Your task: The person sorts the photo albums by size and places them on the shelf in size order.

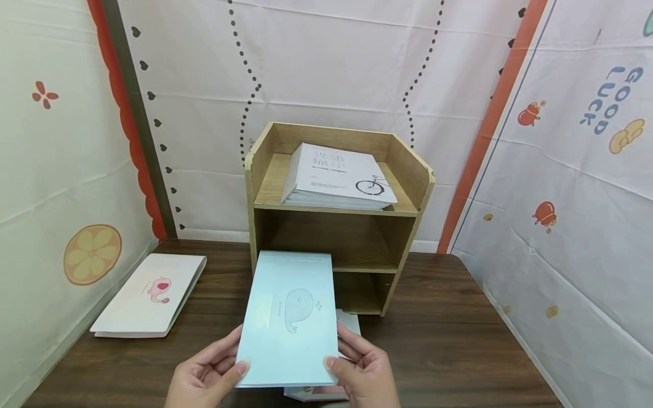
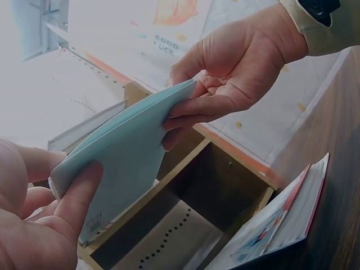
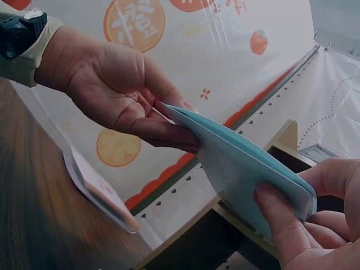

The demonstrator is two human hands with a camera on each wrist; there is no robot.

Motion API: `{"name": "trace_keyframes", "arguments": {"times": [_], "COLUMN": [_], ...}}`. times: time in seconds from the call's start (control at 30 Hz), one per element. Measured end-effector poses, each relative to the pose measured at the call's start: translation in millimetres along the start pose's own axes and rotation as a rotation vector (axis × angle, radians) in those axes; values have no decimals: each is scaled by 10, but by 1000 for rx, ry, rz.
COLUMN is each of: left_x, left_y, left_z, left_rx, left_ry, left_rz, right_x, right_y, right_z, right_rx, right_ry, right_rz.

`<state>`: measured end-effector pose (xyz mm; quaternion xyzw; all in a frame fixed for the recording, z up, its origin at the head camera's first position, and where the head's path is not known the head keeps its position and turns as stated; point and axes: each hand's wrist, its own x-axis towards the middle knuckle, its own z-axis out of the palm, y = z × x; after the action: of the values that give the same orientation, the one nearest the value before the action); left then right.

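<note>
A light blue notebook point(image 1: 285, 351) with a whale drawn on its cover is held up in front of the wooden shelf point(image 1: 250, 192). My left hand point(image 1: 206, 371) pinches its near left corner, thumb on top and fingers beneath. At the near right corner my right hand point(image 1: 364, 368) grips it the same way. Both wrist views show the notebook's thin folded covers from the side, with fingers point(image 3: 275, 211) against its underside. Below it on the table lies another book point(image 1: 348, 323), mostly hidden in the head view; its pages and a coloured cover point(image 2: 264, 233) show in the left wrist view.
On the shelf's top level lies a thick white book point(image 1: 331, 175) with a bicycle picture. Two open compartments sit below it. A white notebook point(image 1: 138, 294) with a pink elephant lies at the left of the dark wooden table point(image 1: 459, 351). Printed cloths hang around three sides.
</note>
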<state>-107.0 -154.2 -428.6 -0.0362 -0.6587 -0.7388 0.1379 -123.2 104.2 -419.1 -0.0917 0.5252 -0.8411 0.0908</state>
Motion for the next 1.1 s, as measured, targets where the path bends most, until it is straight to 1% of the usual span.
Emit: {"name": "trace_keyframes", "arguments": {"times": [0.13, 0.33, 0.57, 0.77, 0.9, 1.1], "left_x": [30, 55, 94, 105, 113, 137], "left_y": [0, -2, -1, -14, -25, -23], "left_z": [-5, -6, 6, 2, -5, -2], "left_rx": [9, 39, -4, -3, -5, -30], "left_ry": [4, 21, 14, 36, 43, 25], "left_rz": [-19, -69, -41, -72, -78, -45], "right_x": [32, 55, 84, 108, 123, 140], "right_y": [22, 29, 15, 10, 3, -18], "right_z": [-8, -21, -7, 11, 25, 45], "right_rx": [-3, -14, -46, -33, -37, -29], "right_ry": [-5, -12, 6, 27, 46, 48], "right_rz": [-15, -16, -26, -17, 4, -1]}}
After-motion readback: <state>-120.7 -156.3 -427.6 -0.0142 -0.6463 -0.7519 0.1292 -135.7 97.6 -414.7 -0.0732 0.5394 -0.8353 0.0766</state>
